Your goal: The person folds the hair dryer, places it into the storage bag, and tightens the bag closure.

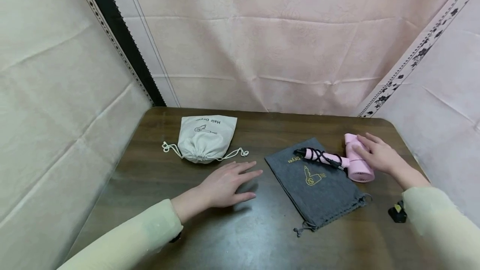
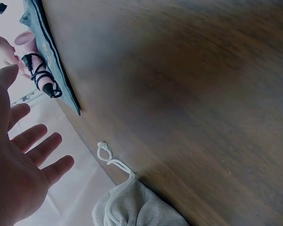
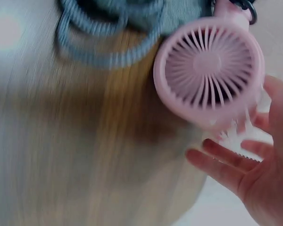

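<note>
Pink hair dryer (image 1: 353, 164) probably light, rigid, smooth; best held round its barrel (image 3: 207, 66); right grip (image 1: 380, 155) rests loosely against it, fingers extended; left grip (image 1: 226, 183) spread wide, empty.

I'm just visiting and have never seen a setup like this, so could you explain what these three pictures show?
There's no machine handling things here: these are a person's bare hands. The wide picture comes from a camera on the head, looking forward and down. The other two come from cameras on the wrists, each looking at its own hand.

On the brown table lie a pale drawstring pouch and a dark grey one. A pink hair dryer lies with its handle across the grey pouch, a black cord wound around it.

The left hand holds nothing, fingers spread. The right hand touches the dryer's head, its fingers fairly straight rather than wrapped around it.
</note>
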Motion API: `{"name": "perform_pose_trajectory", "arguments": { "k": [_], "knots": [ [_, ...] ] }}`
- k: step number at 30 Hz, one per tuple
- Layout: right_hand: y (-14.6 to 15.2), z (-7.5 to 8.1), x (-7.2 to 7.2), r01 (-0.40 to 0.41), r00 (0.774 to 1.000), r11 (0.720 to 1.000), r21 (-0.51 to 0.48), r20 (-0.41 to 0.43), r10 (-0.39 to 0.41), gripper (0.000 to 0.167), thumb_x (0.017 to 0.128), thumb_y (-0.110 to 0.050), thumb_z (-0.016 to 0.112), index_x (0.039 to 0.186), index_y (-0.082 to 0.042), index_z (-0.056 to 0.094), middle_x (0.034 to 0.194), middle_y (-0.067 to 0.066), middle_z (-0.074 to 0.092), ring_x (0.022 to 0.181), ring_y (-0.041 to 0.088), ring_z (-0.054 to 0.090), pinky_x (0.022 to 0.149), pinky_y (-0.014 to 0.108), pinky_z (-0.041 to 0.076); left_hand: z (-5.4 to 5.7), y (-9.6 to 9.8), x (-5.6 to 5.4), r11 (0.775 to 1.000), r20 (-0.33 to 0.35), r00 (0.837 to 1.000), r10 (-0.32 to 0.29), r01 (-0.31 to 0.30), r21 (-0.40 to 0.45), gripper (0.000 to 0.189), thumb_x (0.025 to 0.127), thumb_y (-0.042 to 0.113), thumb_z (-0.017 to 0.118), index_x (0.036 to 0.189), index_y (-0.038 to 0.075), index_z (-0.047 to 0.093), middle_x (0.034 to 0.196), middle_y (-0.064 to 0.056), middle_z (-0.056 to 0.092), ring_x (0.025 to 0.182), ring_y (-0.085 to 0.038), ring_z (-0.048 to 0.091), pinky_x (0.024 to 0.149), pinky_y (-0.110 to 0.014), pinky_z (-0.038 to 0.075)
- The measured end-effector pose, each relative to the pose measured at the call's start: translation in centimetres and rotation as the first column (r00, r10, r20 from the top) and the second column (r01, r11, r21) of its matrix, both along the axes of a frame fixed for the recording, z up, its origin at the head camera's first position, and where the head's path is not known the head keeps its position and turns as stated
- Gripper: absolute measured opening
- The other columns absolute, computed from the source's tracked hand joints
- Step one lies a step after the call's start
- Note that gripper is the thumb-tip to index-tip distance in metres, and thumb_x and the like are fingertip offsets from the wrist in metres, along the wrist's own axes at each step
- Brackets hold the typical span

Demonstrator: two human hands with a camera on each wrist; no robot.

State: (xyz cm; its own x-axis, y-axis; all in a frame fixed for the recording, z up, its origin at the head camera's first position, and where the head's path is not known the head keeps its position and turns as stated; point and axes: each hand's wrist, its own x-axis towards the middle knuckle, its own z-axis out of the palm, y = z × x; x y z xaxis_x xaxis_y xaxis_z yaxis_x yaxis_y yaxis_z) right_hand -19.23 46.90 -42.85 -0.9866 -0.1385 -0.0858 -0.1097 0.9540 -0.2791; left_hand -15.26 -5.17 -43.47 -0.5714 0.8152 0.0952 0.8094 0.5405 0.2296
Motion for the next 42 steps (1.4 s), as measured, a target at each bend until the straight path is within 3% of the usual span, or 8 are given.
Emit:
{"name": "perform_pose_trajectory", "arguments": {
  "k": [7, 12, 15, 17, 21, 33, 37, 42],
  "knots": [
    [3.0, 1.0, 2.6, -0.221, 0.94, 0.971, 0.096, -0.243, 0.238, 0.065, 0.104, -0.025, 0.07, 0.159, 0.0, 0.045, 0.15, 0.036, 0.052, 0.128, 0.062, 0.053, 0.097, 0.076, 0.046, 0.1, 0.0, 0.0, 1.0, 0.004, 1.0, 0.009, -0.009, 0.004, 0.064, 0.104, 0.052, 0.066, 0.159, 0.02, 0.054, 0.165, -0.013, 0.048, 0.149, -0.032, 0.049, 0.123, -0.054, 0.038],
    [4.2, 1.1, 3.2, -0.414, 0.782, 0.86, 0.298, -0.367, 0.504, 0.103, 0.078, -0.038, 0.09, 0.165, -0.014, 0.041, 0.162, 0.02, 0.049, 0.149, 0.041, 0.046, 0.111, 0.059, 0.048, 0.3, -0.1, -0.2, 1.0, 0.003, 1.0, 0.01, -0.01, -0.003, 0.065, 0.104, 0.052, 0.066, 0.159, 0.021, 0.054, 0.165, -0.013, 0.048, 0.147, -0.034, 0.052, 0.124, -0.053, 0.038],
    [4.0, 1.2, 2.7, -0.503, 0.688, 0.772, 0.389, -0.361, 0.63, 0.122, 0.059, -0.028, 0.099, 0.165, -0.012, 0.041, 0.175, 0.001, 0.028, 0.164, 0.016, 0.014, 0.131, 0.033, 0.016, 0.4, -0.1, -0.2, 1.0, 0.002, 1.0, 0.01, -0.01, -0.011, 0.064, 0.104, 0.052, 0.066, 0.159, 0.021, 0.054, 0.165, -0.013, 0.048, 0.146, -0.035, 0.053, 0.123, -0.053, 0.039],
    [3.7, 1.5, 2.3, -0.544, 0.647, 0.725, 0.422, -0.338, 0.683, 0.131, 0.05, -0.021, 0.102, 0.165, -0.01, 0.04, 0.178, -0.007, 0.014, 0.163, 0.008, 0.001, 0.127, 0.023, -0.005, 0.4, -0.1, -0.2, 1.0, 0.005, 1.0, 0.012, -0.012, -0.015, 0.065, 0.104, 0.052, 0.066, 0.159, 0.021, 0.054, 0.165, -0.013, 0.048, 0.146, -0.035, 0.052, 0.123, -0.053, 0.038],
    [3.0, 1.7, 1.3, -0.58, 0.588, 0.654, 0.485, -0.307, 0.748, 0.129, 0.056, -0.016, 0.099, 0.168, -0.013, 0.035, 0.179, -0.008, 0.005, 0.164, 0.013, 0.0, 0.13, 0.03, -0.008, 0.4, -0.1, -0.1, 1.0, 0.009, 1.0, 0.016, -0.015, -0.024, 0.065, 0.104, 0.053, 0.066, 0.159, 0.021, 0.054, 0.165, -0.012, 0.048, 0.146, -0.035, 0.053, 0.123, -0.053, 0.038],
    [2.6, 0.0, -0.7, -0.672, 0.437, 0.532, 0.514, -0.304, 0.846, 0.151, 0.054, -0.016, 0.094, 0.172, -0.031, 0.002, 0.177, -0.014, -0.006, 0.163, 0.008, -0.006, 0.13, 0.032, -0.009, 0.4, 0.1, 0.2, 0.999, 0.019, 1.0, 0.018, -0.017, -0.032, 0.064, 0.104, 0.053, 0.066, 0.158, 0.021, 0.055, 0.164, -0.012, 0.049, 0.146, -0.034, 0.053, 0.123, -0.055, 0.038],
    [2.9, -0.2, -1.0, -0.682, 0.412, 0.511, 0.524, -0.302, 0.86, 0.139, 0.044, -0.02, 0.099, 0.168, -0.019, 0.036, 0.175, 0.0, 0.029, 0.162, 0.007, -0.004, 0.131, 0.033, -0.007, 0.4, 0.2, 0.2, 0.999, 0.019, 1.0, 0.015, -0.014, -0.033, 0.063, 0.104, 0.052, 0.066, 0.158, 0.021, 0.055, 0.164, -0.012, 0.049, 0.147, -0.032, 0.052, 0.123, -0.054, 0.038],
    [2.9, -0.2, -1.2, -0.685, 0.423, 0.516, 0.514, -0.296, 0.856, 0.093, 0.046, -0.028, 0.1, 0.13, -0.007, 0.068, 0.129, 0.017, 0.071, 0.161, 0.003, -0.007, 0.129, 0.03, -0.009, 0.5, 0.3, 0.3, 0.999, 0.01, 1.0, 0.008, -0.008, -0.033, 0.064, 0.104, 0.052, 0.066, 0.158, 0.02, 0.055, 0.164, -0.012, 0.049, 0.147, -0.032, 0.052, 0.123, -0.054, 0.038]
  ]
}}
